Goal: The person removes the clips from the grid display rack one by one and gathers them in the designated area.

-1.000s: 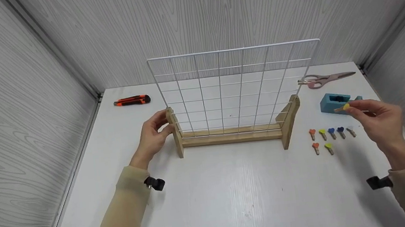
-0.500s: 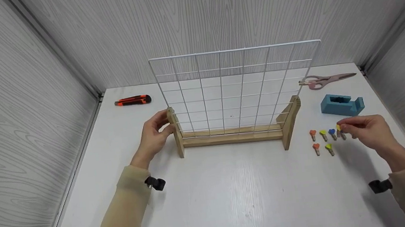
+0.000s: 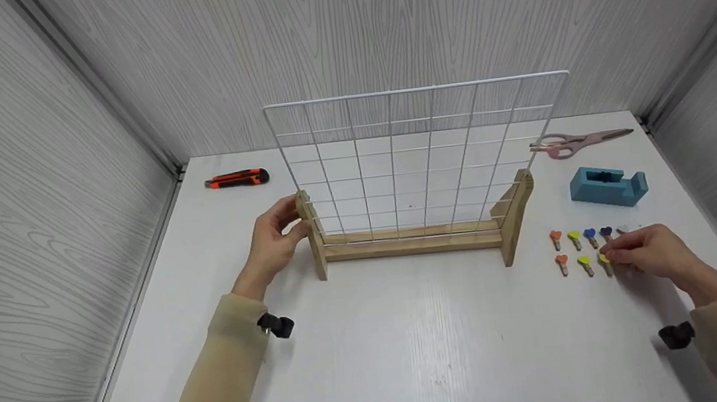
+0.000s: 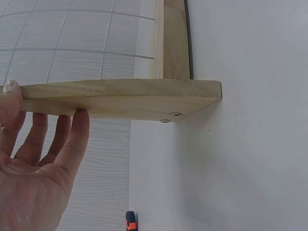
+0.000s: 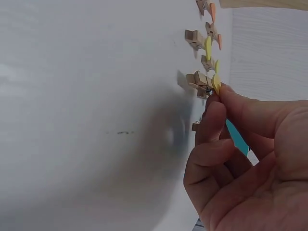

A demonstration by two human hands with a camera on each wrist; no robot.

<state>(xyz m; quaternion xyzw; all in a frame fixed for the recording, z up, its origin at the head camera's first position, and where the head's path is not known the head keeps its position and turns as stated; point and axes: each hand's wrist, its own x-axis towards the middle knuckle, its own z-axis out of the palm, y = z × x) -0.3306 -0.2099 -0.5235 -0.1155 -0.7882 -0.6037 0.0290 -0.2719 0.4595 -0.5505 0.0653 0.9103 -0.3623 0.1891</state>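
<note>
My left hand [image 3: 272, 236] grips the left wooden end piece [image 4: 120, 91] of a stand that holds an upright white wire grid [image 3: 413, 90]. In the left wrist view the thumb lies at one edge of that piece and the fingers at its flat side. With thumb and fingertips my right hand [image 3: 654, 256] pinches a small wooden clothespin [image 5: 216, 84] with a yellow heart, low over the table. It stands beside a yellow-green clothespin [image 3: 585, 262] and an orange one [image 3: 561, 261]. Behind them runs a row of orange, yellow-green, blue [image 3: 590, 233], dark blue and white clothespins, the white one partly hidden.
A teal tape dispenser [image 3: 609, 186] stands behind the clothespins. Pink scissors [image 3: 582, 141] lie at the back right, overlapping the grid's edge in the head view. At the back left lies an orange and black utility knife [image 3: 237, 178]. Panel walls [image 3: 342, 43] enclose the table.
My right hand has carried the yellow-heart clothespin from in front of the tape dispenser toward me, down to the front row. The left hand has kept its grip on the stand.
</note>
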